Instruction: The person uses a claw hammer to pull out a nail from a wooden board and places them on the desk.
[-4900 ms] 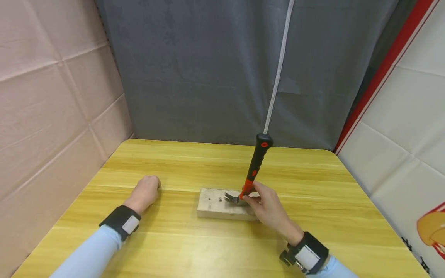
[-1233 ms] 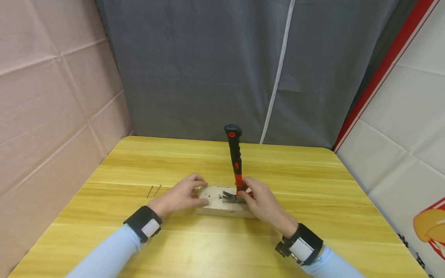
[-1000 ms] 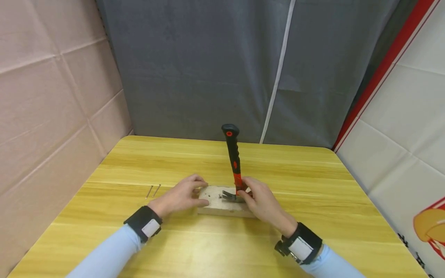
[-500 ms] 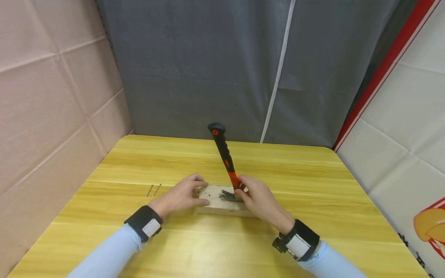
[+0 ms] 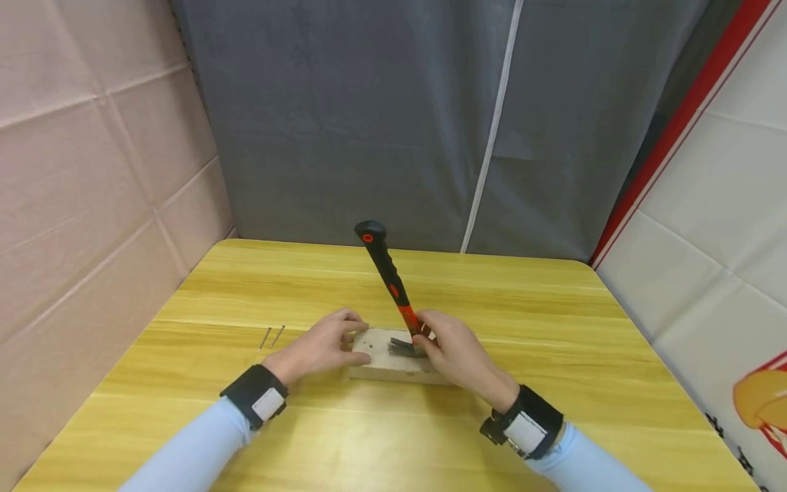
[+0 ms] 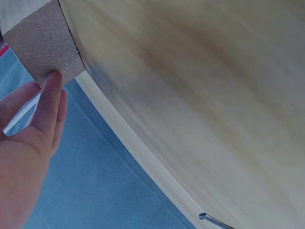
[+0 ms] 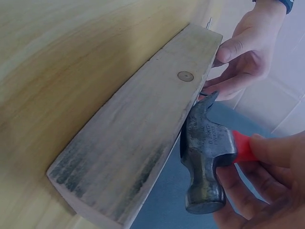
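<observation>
The person's right hand (image 5: 458,352) is grasping the claw hammer (image 5: 393,294) low on its red neck, and the handle is now leaning to the left, where half a second ago it was standing nearly upright. I judge the claw is levering a nail out of the wooden block (image 5: 384,359), which is lying in the middle of the desk (image 5: 553,321). The left hand (image 5: 320,345) is holding the block's left end, fingers curled on it. I am counting one hammer, one block, and two loose nails (image 5: 271,337) lying left of the block.

Red-black hammer (image 5: 393,294) tilts left, claw on wood block (image 5: 384,359).
</observation>
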